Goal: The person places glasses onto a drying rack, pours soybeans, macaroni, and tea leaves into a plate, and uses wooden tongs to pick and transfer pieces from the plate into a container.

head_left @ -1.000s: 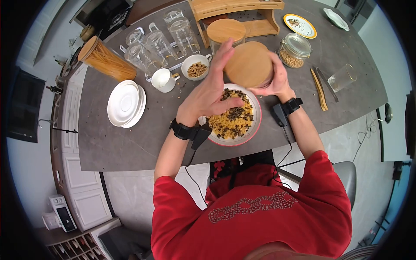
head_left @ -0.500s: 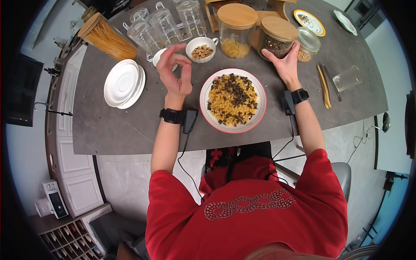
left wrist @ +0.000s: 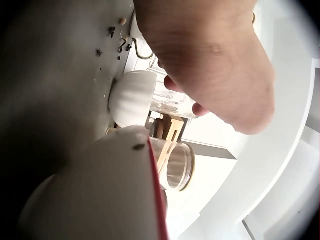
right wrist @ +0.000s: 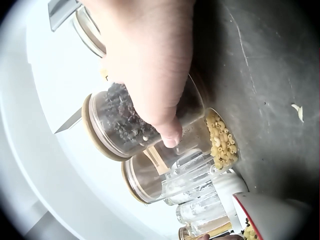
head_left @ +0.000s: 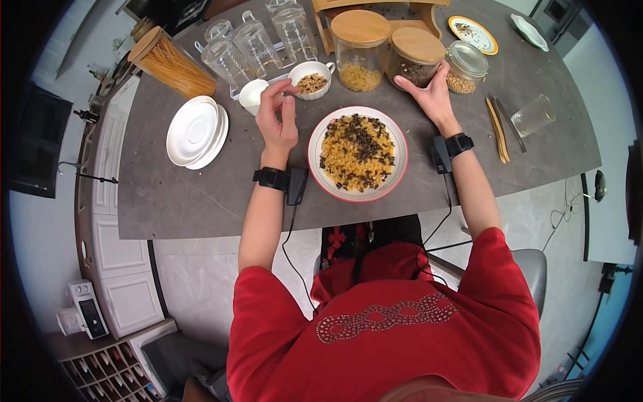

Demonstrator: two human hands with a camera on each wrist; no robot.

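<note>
My right hand (head_left: pixel 435 100) grips a glass jar (head_left: pixel 416 48) with a wooden lid and dark dried flakes inside, its thumb against the glass in the right wrist view. That jar stands close beside a taller wooden-lidded jar of macaroni (head_left: pixel 360 53). Over the table, my left hand (head_left: pixel 277 124) hangs loosely curled and holds nothing, near a white mug (head_left: pixel 251 98) and a white cup with chopped bits (head_left: pixel 311 79). Between the hands sits a red-rimmed bowl (head_left: pixel 316 175), filled with macaroni topped with dark flakes.
At the left lie stacked white saucers (head_left: pixel 177 144) and a spaghetti jar (head_left: pixel 171 63). Glass mugs (head_left: pixel 258 48) stand on a rack behind. To the right are a clip-top jar (head_left: pixel 467 61), wooden tongs (head_left: pixel 497 134), a drinking glass (head_left: pixel 534 117) and a yellow-rimmed plate (head_left: pixel 485 40).
The dark-flake jar has gone from above the bowl to a spot beside the macaroni jar, right hand still on it. My left hand has left the jar and drawn back left.
</note>
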